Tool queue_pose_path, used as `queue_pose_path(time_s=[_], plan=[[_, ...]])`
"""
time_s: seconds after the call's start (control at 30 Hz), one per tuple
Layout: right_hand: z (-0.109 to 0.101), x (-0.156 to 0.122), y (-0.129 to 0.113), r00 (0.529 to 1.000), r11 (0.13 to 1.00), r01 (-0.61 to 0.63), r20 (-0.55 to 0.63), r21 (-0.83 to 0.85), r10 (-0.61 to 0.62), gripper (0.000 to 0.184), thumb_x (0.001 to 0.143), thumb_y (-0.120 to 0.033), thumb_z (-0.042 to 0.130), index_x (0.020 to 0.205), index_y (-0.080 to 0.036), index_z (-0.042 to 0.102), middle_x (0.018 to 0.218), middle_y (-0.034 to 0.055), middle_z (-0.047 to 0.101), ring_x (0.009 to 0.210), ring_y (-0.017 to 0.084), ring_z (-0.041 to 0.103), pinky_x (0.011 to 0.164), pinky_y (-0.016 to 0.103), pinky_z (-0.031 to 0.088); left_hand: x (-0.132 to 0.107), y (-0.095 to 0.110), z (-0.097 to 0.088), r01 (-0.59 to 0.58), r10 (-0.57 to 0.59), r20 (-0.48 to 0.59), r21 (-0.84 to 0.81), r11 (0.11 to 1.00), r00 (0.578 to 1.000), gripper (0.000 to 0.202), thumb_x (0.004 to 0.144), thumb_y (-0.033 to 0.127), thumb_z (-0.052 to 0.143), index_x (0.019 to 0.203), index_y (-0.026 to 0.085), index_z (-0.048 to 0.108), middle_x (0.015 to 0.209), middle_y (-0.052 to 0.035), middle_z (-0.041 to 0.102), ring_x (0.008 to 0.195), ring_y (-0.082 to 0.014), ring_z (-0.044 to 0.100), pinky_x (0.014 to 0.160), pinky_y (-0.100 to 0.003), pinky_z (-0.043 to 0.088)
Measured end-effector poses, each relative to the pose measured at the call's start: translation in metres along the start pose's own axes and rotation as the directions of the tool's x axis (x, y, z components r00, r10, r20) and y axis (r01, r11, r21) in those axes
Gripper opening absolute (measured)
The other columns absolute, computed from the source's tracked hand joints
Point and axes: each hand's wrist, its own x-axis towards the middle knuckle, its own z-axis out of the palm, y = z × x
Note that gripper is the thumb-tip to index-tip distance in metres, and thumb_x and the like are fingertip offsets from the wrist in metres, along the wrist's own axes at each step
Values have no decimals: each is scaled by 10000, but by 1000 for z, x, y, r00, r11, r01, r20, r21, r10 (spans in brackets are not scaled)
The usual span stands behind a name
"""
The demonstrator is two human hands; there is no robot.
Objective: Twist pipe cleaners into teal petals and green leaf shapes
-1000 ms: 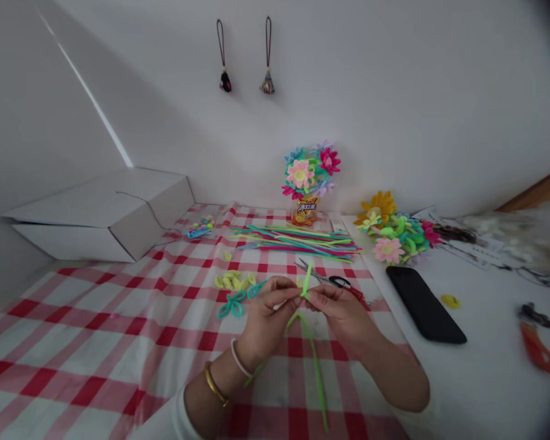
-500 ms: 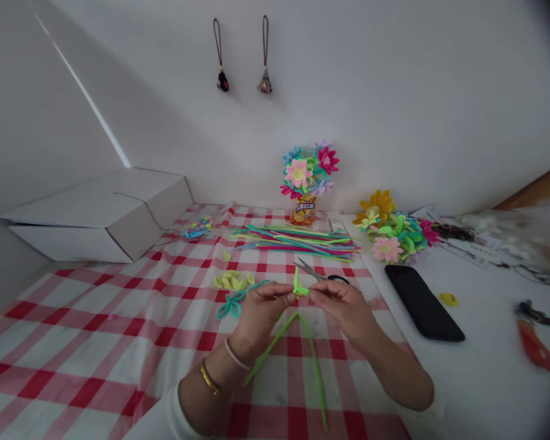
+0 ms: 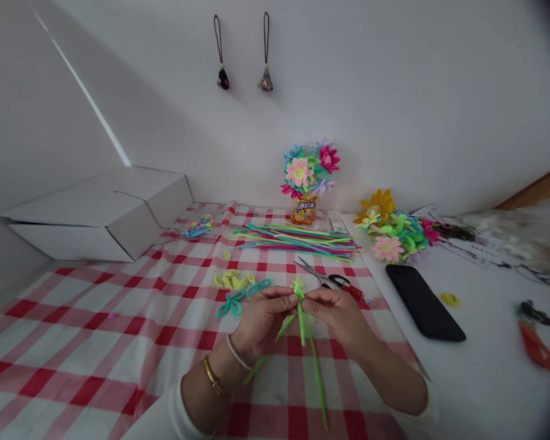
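Between the fingertips of both hands is a bright green pipe cleaner [image 3: 301, 324], bunched at its top with one straight end hanging down. My left hand [image 3: 269, 311] pinches it from the left, and my right hand [image 3: 333, 310] from the right, close together. Below them, another green pipe cleaner [image 3: 319, 385], bent into an upside-down V, lies on the cloth, its top partly hidden. Teal looped pipe cleaner pieces [image 3: 230, 304] lie left of my left hand. Several pale yellow pieces [image 3: 233, 280] are grouped just behind those. Scissors [image 3: 325, 276] rest open beyond my right hand.
Many coloured pipe cleaners [image 3: 297, 241] lie across the checked tablecloth [image 3: 96, 330]. Behind them stands a jar [image 3: 304, 209] of fuzzy flowers. A white box [image 3: 96, 211] sits at left; a black phone [image 3: 424, 302], more flowers [image 3: 389, 229] and orange-handled pliers [image 3: 538, 342] lie at right.
The green pipe cleaner in my fingers has turned, and a straight end now hangs down below my fingertips. My hands have shifted slightly, uncovering more of the scissors and the teal loops.
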Motion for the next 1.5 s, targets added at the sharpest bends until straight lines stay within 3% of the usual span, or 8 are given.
queue_pose_path(time_s=[0.33,0.5,0.67,0.77,0.87,1.2,1.33,1.5], plan=[[-2,-4,0,999,972,44,-20,-230,-49,167,770,-274,572,770,-236,735,689,-9,678,668,154,586,640,263,437,-2,-2,2,-118,116,18,183,976,993,170,542,215,787,647,139,676,595,2,631,547,-84,534,561,-225,412],[-10,-2,1,996,965,50,81,-257,-30,192,784,-343,570,794,-229,725,706,0,675,688,161,595,640,272,451,-3,-1,2,-209,193,80,361,909,978,134,590,247,747,613,135,677,537,6,596,523,-90,498,538,-234,388],[-22,-1,-7,984,915,136,-59,-380,-171,219,801,-357,556,919,-220,680,891,37,684,843,188,607,761,313,460,-8,2,2,-145,103,122,418,897,987,129,572,249,742,581,141,673,489,14,566,469,-79,464,501,-227,361],[-25,0,-8,974,884,225,78,-409,-212,256,837,-356,513,1020,-236,647,1018,48,660,946,192,590,830,324,444,-10,3,4,-121,41,169,497,859,985,132,571,255,727,581,132,678,484,10,548,450,-76,440,476,-227,341],[-27,0,-6,968,903,189,226,-386,-106,255,855,-367,476,887,-213,677,839,34,677,789,171,609,701,279,473,-10,3,4,-136,43,176,557,819,983,128,568,248,709,557,131,659,470,20,512,439,-67,402,454,-219,306],[-22,-3,-8,997,885,71,48,-461,-55,69,733,-228,601,707,-209,662,648,-21,633,610,129,547,546,228,403,-3,-3,-3,-257,297,54,662,704,953,132,613,198,622,528,156,532,495,49,455,479,-73,371,472,-211,289],[-9,-4,-1,995,893,98,33,-440,-93,93,744,-216,595,741,-222,687,681,-12,657,631,139,565,567,240,410,-4,-4,-2,-282,351,16,631,723,936,119,633,215,618,561,157,542,519,43,475,496,-79,386,488,-216,305],[2,-5,0,994,896,97,-4,-434,-110,111,747,-229,592,728,-229,700,682,-8,671,648,154,582,585,252,419,-6,-4,2,-274,328,-19,505,818,944,162,633,241,646,553,156,534,486,46,474,480,-79,399,496,-222,319]])
